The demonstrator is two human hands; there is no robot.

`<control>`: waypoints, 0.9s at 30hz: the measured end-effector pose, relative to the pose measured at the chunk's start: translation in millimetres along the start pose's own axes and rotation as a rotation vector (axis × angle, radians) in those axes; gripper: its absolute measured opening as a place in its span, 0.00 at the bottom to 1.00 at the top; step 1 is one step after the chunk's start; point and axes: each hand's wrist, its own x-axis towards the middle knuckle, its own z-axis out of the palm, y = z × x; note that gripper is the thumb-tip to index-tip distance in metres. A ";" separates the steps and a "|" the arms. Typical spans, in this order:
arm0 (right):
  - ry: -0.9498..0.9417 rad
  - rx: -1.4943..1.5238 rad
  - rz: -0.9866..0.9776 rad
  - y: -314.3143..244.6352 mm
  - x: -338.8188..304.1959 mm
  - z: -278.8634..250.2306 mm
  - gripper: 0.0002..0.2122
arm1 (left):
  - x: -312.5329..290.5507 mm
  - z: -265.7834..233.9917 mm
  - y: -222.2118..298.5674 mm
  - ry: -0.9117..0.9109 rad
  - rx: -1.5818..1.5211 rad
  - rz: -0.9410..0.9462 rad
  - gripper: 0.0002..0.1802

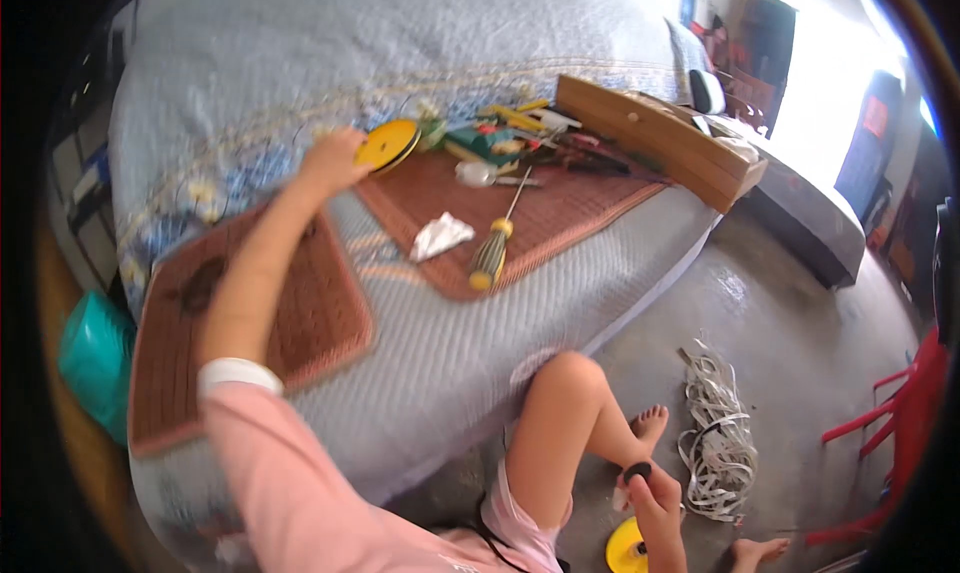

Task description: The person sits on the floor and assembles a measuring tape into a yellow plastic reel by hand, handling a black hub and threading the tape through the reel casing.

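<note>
My left hand is stretched out over the bed, its fingers closed at the left edge of a round yellow disc with a black rim. The disc is tilted above the corner of a brown mat. Low on the right, my right hand pinches a small round black piece between thumb and fingers. Just below that hand, partly hidden by it, is a second yellow disc. Whether the right hand also touches this disc I cannot tell.
On the mat lie a screwdriver, a crumpled white tissue and assorted tools. A wooden drawer stands behind them. A second brown mat lies left. Bundled pale straps and a red chair are on the floor side.
</note>
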 end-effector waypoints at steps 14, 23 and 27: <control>1.371 0.255 -0.145 36.1 -74.1 -102.6 0.08 | -136.4 170.1 534.0 -1.111 -0.285 0.453 0.37; 1.655 0.467 -0.553 85.7 -118.3 -152.8 0.06 | -179.4 228.4 557.4 -0.995 -1.267 -0.343 0.35; 1.733 0.650 -0.223 158.1 -131.1 -137.6 0.07 | -178.5 129.0 545.5 -1.166 -1.513 -0.139 0.34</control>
